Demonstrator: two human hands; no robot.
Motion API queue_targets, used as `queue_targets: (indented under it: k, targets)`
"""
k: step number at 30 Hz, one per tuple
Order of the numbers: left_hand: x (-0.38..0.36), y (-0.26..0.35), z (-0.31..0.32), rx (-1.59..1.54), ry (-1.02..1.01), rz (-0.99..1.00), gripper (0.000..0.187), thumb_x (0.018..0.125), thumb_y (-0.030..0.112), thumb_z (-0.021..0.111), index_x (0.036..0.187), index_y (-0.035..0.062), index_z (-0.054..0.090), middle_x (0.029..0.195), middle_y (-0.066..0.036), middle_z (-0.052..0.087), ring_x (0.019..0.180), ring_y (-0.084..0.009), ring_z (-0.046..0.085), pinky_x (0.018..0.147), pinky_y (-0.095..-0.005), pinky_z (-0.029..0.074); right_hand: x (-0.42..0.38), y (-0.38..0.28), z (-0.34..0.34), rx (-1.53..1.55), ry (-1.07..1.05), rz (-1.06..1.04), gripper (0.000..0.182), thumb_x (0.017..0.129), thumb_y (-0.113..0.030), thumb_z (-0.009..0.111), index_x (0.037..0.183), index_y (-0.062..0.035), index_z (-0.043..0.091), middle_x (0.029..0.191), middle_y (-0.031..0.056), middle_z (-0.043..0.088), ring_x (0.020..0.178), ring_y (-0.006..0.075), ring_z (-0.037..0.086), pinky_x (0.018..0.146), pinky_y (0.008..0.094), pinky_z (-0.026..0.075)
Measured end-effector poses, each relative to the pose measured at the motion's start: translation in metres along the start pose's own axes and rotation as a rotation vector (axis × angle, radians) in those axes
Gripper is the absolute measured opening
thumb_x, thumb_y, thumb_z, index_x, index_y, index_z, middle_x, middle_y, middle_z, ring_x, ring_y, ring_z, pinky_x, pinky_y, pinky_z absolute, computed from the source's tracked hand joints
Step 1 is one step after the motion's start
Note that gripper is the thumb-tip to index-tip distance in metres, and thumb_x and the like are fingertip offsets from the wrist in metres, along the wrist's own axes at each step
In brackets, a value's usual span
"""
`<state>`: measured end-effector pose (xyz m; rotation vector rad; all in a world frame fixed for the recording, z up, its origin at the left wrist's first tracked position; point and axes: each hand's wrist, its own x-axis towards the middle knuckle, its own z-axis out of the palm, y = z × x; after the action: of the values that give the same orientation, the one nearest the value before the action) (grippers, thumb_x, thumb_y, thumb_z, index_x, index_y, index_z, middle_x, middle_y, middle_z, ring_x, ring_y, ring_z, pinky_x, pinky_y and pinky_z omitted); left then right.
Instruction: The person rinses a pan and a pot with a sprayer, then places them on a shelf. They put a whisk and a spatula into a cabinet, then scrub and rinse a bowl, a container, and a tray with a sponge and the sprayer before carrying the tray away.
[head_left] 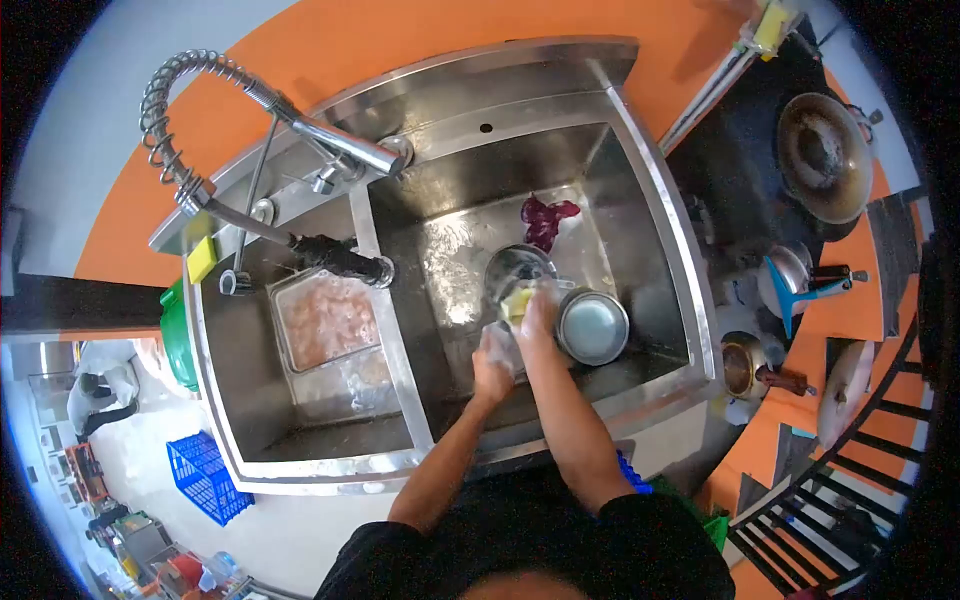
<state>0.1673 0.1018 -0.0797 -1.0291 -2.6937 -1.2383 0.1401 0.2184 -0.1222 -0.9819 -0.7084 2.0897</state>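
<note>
Over the right basin of the steel sink, my right hand is closed on a yellow sponge and presses it against a round metal pot. My left hand, wet and blurred, is closed at the pot's near side; its fingertips are partly hidden. Just right of my right hand stands a second round metal pot with cloudy, pale liquid in it. Beyond the pots, a dark red wet cloth or bag lies crumpled on the basin floor.
In the left basin a tray holds pinkish contents under water. A spring-hose faucet arches over the sink. A yellow sponge rests at the left rim. A wok and pans stand right. A blue crate is on the floor.
</note>
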Motion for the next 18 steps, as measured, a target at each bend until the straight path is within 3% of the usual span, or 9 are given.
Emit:
queue_targets:
  k: [1, 4, 6, 9, 10, 12, 14, 17, 18]
  targets:
    - [0.012, 0.007, -0.003, -0.320, -0.112, -0.358, 0.033, 0.084, 0.007, 0.049, 0.116, -0.0001, 0.049, 0.084, -0.010, 0.060, 0.066, -0.0219, 0.056, 0.060, -0.0341, 0.044, -0.004, 0.000, -0.004, 0.110, 0.001, 0.038, 0.015, 0.085, -0.024, 0.052, 0.079, -0.0106, 0.052, 0.071, 0.0017, 0.051, 0.066, 0.0156, 0.054, 0.057, 0.0298, 0.044]
    - [0.030, -0.002, 0.005, -0.666, -0.254, -0.406, 0.031, 0.082, 0.005, 0.047, 0.112, -0.0018, 0.052, 0.091, -0.012, 0.061, 0.084, -0.0213, 0.057, 0.075, -0.0346, 0.046, -0.019, -0.028, 0.000, -0.856, -0.530, -0.062, 0.021, 0.086, -0.025, 0.053, 0.097, -0.0063, 0.054, 0.076, 0.0059, 0.058, 0.075, 0.0251, 0.060, 0.068, 0.0346, 0.047]
    - [0.019, -0.053, 0.013, -0.683, -0.591, -0.539, 0.030, 0.087, 0.011, 0.043, 0.112, -0.0026, 0.053, 0.097, -0.013, 0.059, 0.088, -0.0224, 0.056, 0.077, -0.0338, 0.045, -0.008, -0.037, -0.007, -0.919, -0.441, -0.091, 0.021, 0.086, -0.024, 0.055, 0.095, -0.0058, 0.054, 0.078, 0.0080, 0.058, 0.078, 0.0235, 0.059, 0.070, 0.0346, 0.046]
    - [0.043, -0.043, 0.024, -0.321, -0.543, -0.372, 0.045, 0.093, 0.036, 0.042, 0.112, -0.0034, 0.054, 0.101, -0.009, 0.058, 0.090, -0.0195, 0.054, 0.080, -0.0346, 0.044, 0.015, -0.018, -0.012, -1.035, -0.459, -0.163, 0.019, 0.083, -0.019, 0.055, 0.095, -0.0039, 0.054, 0.081, 0.0131, 0.058, 0.082, 0.0238, 0.059, 0.073, 0.0369, 0.045]
    - [0.039, -0.062, 0.051, -0.691, -0.297, -0.344, 0.051, 0.093, 0.040, 0.039, 0.115, -0.0049, 0.051, 0.102, -0.012, 0.058, 0.092, -0.0209, 0.054, 0.081, -0.0344, 0.044, 0.018, -0.003, -0.022, -1.111, -0.552, -0.168, 0.019, 0.082, -0.015, 0.054, 0.096, -0.0024, 0.054, 0.083, 0.0160, 0.059, 0.084, 0.0258, 0.059, 0.075, 0.0391, 0.045]
    - [0.052, -0.058, 0.052, -0.921, -0.314, -0.667, 0.059, 0.094, 0.044, 0.036, 0.126, -0.0056, 0.041, 0.111, -0.018, 0.057, 0.100, -0.0255, 0.055, 0.085, -0.0346, 0.044, 0.003, -0.020, -0.019, -1.052, -0.625, -0.040, 0.024, 0.081, -0.011, 0.052, 0.102, -0.0008, 0.054, 0.088, 0.0203, 0.060, 0.089, 0.0296, 0.059, 0.078, 0.0430, 0.044]
    - [0.050, -0.105, 0.102, -0.577, -0.458, -0.612, 0.052, 0.093, 0.036, 0.038, 0.125, -0.0036, 0.042, 0.108, -0.017, 0.059, 0.096, -0.0253, 0.057, 0.083, -0.0350, 0.045, -0.018, -0.058, -0.006, -1.194, -0.621, 0.149, 0.030, 0.080, -0.010, 0.050, 0.109, -0.0008, 0.053, 0.096, 0.0226, 0.059, 0.094, 0.0309, 0.058, 0.082, 0.0443, 0.043]
    - [0.016, -0.233, 0.240, 0.738, -0.740, 0.141, 0.042, 0.090, 0.025, 0.041, 0.123, -0.0007, 0.044, 0.103, -0.016, 0.060, 0.090, -0.0251, 0.059, 0.080, -0.0355, 0.047, 0.005, -0.033, -0.071, -1.311, -0.708, 0.147, 0.039, 0.083, -0.014, 0.051, 0.118, 0.0006, 0.048, 0.109, 0.0226, 0.056, 0.100, 0.0287, 0.056, 0.085, 0.0414, 0.043]
    - [0.017, -0.242, 0.248, 0.662, -0.718, 0.175, 0.038, 0.088, 0.023, 0.043, 0.117, -0.0004, 0.048, 0.100, -0.015, 0.061, 0.087, -0.0254, 0.060, 0.076, -0.0361, 0.048, 0.007, -0.047, -0.071, -1.432, -0.736, 0.277, 0.033, 0.086, -0.018, 0.050, 0.113, 0.0011, 0.052, 0.105, 0.0212, 0.058, 0.091, 0.0269, 0.056, 0.079, 0.0402, 0.044]
